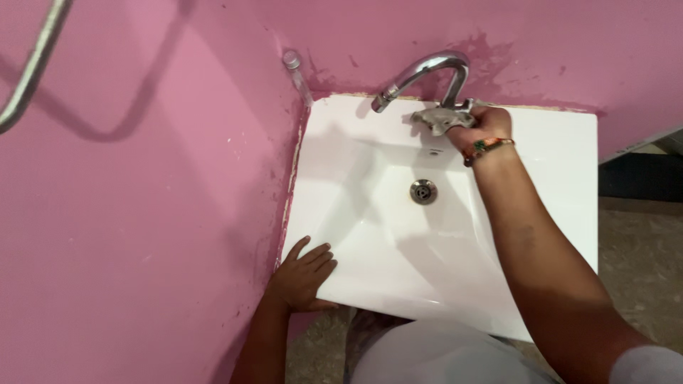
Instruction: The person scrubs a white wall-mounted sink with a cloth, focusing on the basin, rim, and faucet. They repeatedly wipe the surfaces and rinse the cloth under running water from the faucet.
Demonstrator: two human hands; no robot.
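Right hand (485,124) wrapped around the tap handle (440,117) at the back rim of the white sink (555,185), bracelet (487,147) on the wrist. Curved chrome tap (427,71) arcs left over the basin, drain (423,191) below it. Left hand (302,274) flat and spread on the sink's front left corner, holding nothing. Pink wall (142,213) on the left, a pipe (32,71) running across it

place: bathroom | signs: white wall-mounted basin (555,178), chrome tap (427,71), pink painted wall (142,213)
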